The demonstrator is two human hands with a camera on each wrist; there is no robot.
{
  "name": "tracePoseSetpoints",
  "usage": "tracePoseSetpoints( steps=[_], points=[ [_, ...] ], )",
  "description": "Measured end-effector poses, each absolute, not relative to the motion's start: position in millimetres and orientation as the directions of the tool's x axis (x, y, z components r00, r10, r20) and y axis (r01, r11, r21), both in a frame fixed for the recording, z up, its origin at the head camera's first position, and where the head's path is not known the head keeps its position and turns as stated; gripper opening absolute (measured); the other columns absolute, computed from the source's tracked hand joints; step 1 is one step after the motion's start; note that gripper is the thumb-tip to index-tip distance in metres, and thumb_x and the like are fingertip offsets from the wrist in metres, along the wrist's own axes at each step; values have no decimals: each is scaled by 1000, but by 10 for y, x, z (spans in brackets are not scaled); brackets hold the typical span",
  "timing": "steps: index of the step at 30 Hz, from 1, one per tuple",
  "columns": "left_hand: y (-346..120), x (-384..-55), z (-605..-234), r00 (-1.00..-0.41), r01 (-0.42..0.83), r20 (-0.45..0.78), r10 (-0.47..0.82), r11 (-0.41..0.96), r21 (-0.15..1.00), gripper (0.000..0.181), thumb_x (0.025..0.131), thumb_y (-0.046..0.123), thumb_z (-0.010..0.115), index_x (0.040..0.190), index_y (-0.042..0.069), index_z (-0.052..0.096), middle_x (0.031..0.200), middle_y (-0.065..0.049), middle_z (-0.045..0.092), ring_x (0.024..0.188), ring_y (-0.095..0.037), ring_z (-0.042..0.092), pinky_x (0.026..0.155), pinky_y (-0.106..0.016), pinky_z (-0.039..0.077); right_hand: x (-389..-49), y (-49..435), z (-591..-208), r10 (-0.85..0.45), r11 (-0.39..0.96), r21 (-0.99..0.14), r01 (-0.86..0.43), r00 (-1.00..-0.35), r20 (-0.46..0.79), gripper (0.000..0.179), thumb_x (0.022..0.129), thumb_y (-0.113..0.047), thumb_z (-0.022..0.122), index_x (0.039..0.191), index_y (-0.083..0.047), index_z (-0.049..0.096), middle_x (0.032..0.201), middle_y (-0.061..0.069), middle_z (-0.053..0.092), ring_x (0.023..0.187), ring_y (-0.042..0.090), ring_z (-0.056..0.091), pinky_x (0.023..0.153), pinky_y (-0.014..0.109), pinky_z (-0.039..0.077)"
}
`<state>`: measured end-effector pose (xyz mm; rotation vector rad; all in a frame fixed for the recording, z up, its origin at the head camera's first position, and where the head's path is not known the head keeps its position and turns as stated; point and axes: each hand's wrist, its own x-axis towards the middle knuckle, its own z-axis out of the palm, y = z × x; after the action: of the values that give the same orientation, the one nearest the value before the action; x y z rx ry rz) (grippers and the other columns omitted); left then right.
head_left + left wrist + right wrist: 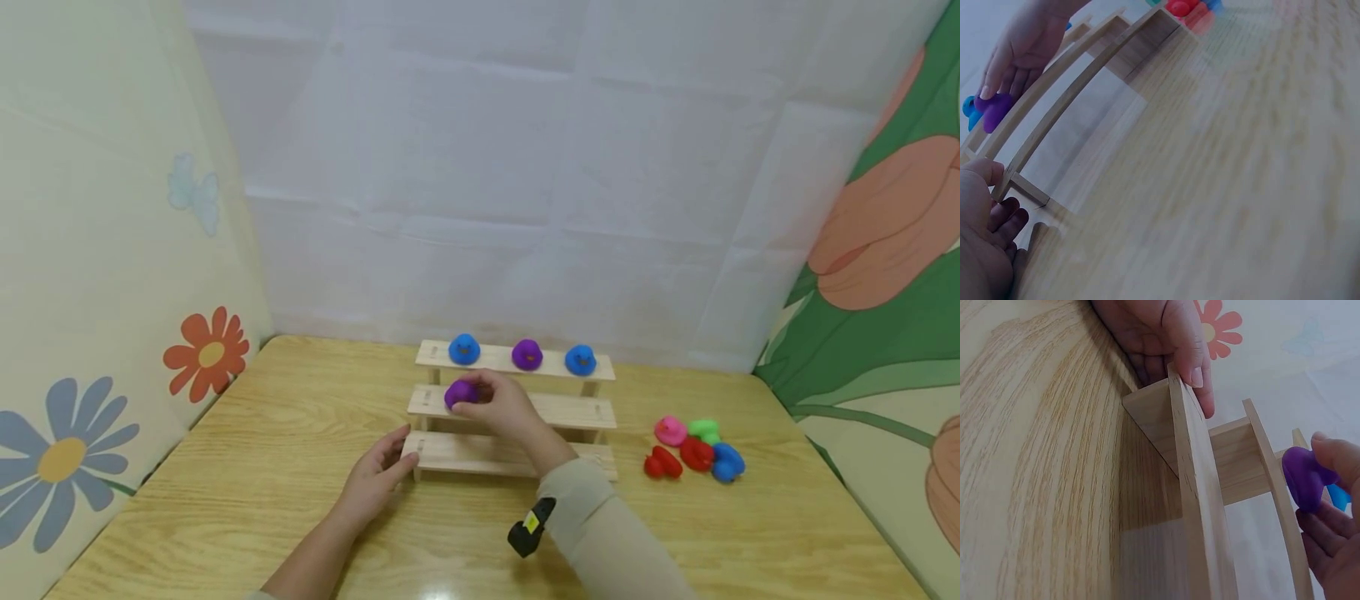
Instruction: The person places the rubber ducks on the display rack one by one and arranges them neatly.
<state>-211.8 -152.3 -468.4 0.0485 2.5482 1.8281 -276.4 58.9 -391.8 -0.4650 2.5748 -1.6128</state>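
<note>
A three-tier wooden display rack [480,454] stands on the table. My left hand [372,477] grips the left end of its lowest tier, thumb on top; the left wrist view shows the same hand [985,231] with curled fingers by the board's end. On the left part of the middle tier, my right hand [504,406] pinches a purple rubber duck [460,395] between thumb and fingers. The right wrist view also shows that duck [1304,478] in the fingers. Along the top tier sit a blue duck [464,349], a purple duck [527,355] and another blue duck [581,360].
Right of the rack lies a loose group of ducks: a pink one [671,431], a green one [704,430], two red ones [663,463] and a blue one [727,462]. A white cloth [480,167] hangs behind the table, with patterned cloths at both sides.
</note>
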Motion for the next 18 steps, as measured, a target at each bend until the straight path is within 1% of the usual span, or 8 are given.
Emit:
tracePoseSetpoints(
  steps=[7, 18],
  points=[
    [-1517, -2122, -4693, -999, 37, 28, 32, 307, 951, 55, 98, 19, 59, 146, 0, 41, 132, -21, 60, 121, -30, 56, 97, -27, 43, -2776, 539, -3960, -276, 413, -889, -200, -957, 87, 41, 84, -23, 79, 121, -15, 66, 119, 6, 68, 111, 23, 63, 99, 39, 49],
    [-1515, -2118, -4683, -999, 31, 22, 31, 307, 951, 55, 98, 19, 59, 147, 0, 40, 132, -21, 60, 122, -31, 55, 99, -30, 43, -2785, 516, -3980, -262, 428, -883, -191, -962, 81, 42, 84, -24, 78, 123, -16, 66, 121, 6, 68, 114, 24, 63, 101, 39, 48]
  ],
)
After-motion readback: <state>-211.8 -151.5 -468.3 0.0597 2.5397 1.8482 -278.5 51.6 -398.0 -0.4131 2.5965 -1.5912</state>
